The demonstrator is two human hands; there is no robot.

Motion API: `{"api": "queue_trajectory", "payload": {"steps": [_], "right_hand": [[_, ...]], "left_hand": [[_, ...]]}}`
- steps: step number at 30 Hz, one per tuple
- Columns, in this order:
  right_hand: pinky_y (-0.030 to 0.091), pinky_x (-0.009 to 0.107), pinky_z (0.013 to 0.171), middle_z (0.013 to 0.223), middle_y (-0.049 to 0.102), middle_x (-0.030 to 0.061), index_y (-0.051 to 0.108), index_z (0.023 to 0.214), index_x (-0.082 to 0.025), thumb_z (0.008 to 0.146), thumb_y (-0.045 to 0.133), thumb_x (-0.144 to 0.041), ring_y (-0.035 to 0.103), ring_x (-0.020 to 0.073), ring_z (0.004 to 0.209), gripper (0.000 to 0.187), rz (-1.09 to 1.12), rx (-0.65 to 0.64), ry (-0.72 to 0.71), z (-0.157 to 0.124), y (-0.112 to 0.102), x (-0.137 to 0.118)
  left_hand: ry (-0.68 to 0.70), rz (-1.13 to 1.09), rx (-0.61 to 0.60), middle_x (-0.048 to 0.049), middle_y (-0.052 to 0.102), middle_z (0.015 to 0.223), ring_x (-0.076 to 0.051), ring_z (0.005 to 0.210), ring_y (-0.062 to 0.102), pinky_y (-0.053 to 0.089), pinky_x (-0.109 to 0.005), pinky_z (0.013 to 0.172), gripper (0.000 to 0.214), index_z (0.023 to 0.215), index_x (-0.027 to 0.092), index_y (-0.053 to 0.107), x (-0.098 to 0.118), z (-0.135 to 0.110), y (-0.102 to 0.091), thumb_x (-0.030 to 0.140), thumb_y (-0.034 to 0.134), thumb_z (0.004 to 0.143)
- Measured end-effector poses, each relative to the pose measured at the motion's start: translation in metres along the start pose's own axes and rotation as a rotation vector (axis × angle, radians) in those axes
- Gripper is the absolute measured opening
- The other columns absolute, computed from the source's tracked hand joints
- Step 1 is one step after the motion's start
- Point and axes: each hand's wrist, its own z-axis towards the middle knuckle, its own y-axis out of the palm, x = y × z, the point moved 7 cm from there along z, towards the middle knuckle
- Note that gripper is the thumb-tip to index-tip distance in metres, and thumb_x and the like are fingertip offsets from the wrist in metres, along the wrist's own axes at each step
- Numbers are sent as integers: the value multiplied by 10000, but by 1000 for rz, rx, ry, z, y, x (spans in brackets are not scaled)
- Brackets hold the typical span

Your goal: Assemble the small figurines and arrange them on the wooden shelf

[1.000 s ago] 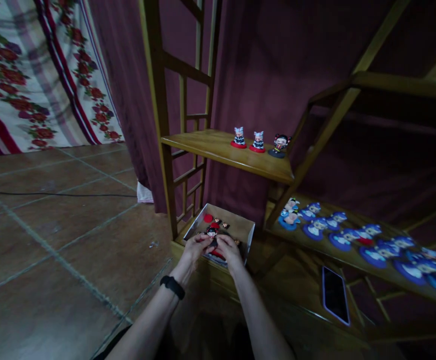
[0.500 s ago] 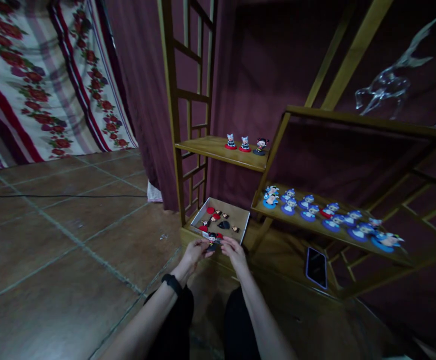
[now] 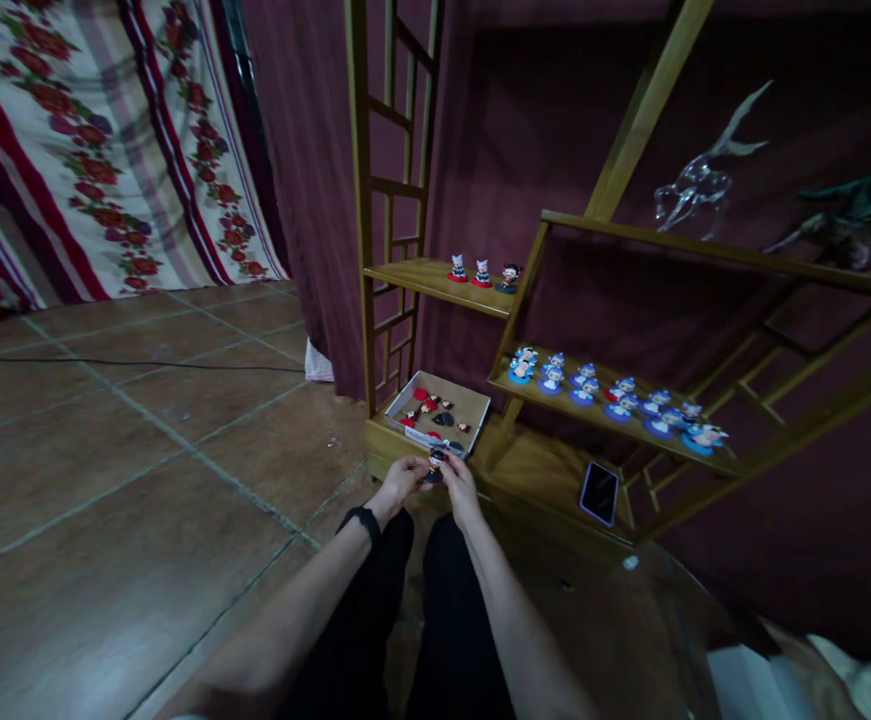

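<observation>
My left hand (image 3: 400, 478) and my right hand (image 3: 459, 479) meet in front of me, fingers pinched together on a small black-haired figurine (image 3: 436, 463). They hover just before the near edge of a shallow cardboard box (image 3: 472, 402) that holds several loose red discs and little figurine parts. The box rests on the lowest board of a wooden shelf unit (image 3: 540, 470). A black band sits on my left wrist.
Three small figurines (image 3: 481, 273) stand on the middle shelf. Several blue-based figurines (image 3: 604, 397) line the lower right shelf. A phone (image 3: 599, 492) lies on the bottom board. A glass animal (image 3: 701, 178) stands on the top shelf. Tiled floor stretches left, with a cable across it.
The view has pulled back and up from the box. My hands came away from the box with the figurine between them, and more of the upper shelves now shows.
</observation>
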Motion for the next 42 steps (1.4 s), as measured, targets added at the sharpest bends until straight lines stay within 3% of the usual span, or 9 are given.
{"api": "queue_trajectory", "payload": {"steps": [7, 12, 20, 27, 34, 42], "right_hand": [[471, 302, 793, 962, 681, 23, 625, 990, -212, 614, 641, -377, 617, 169, 879, 410, 50, 10, 95, 0, -5, 4], [474, 302, 789, 903, 688, 15, 637, 926, -210, 566, 678, -354, 619, 172, 869, 390, 73, 20, 119, 1, -5, 5], [444, 323, 864, 973, 682, 33, 628, 963, -208, 571, 681, -309, 609, 180, 931, 408, 74, -6, 36, 2, 1, 7], [506, 302, 671, 894, 681, 38, 641, 868, -197, 538, 708, -360, 634, 185, 806, 374, 87, -22, 173, -9, 7, 13], [504, 279, 618, 728, 665, -2, 640, 826, -181, 512, 730, -403, 616, 123, 591, 395, 37, -29, 229, -9, 8, 21], [494, 240, 591, 682, 660, -28, 596, 723, -172, 486, 756, -368, 615, 101, 559, 348, 63, 6, 265, -6, 3, 28]], "left_hand": [[-3, 12, -40, -28, 641, 652, -101, 531, 600, 493, -204, 539, 202, 700, 115, 590, -3, 0, 6, 225, 734, 610], [-11, -22, 43, -3, 612, 614, -90, 504, 588, 483, -191, 514, 170, 696, 130, 563, -5, -1, 4, 157, 715, 624], [-67, -161, 149, -4, 622, 633, -100, 509, 600, 495, -207, 521, 265, 815, 140, 529, -15, 4, -7, 115, 715, 628], [-85, -211, 116, -10, 615, 596, -100, 493, 595, 495, -200, 518, 215, 734, 124, 548, -14, -1, -2, 129, 728, 617], [-66, -163, 108, -1, 625, 591, -81, 426, 565, 473, -190, 487, 175, 756, 130, 545, -10, -3, -7, 120, 684, 650], [-45, -169, 79, -20, 635, 601, -98, 482, 591, 473, -186, 491, 217, 748, 120, 556, -16, 5, -8, 119, 724, 610]]}}
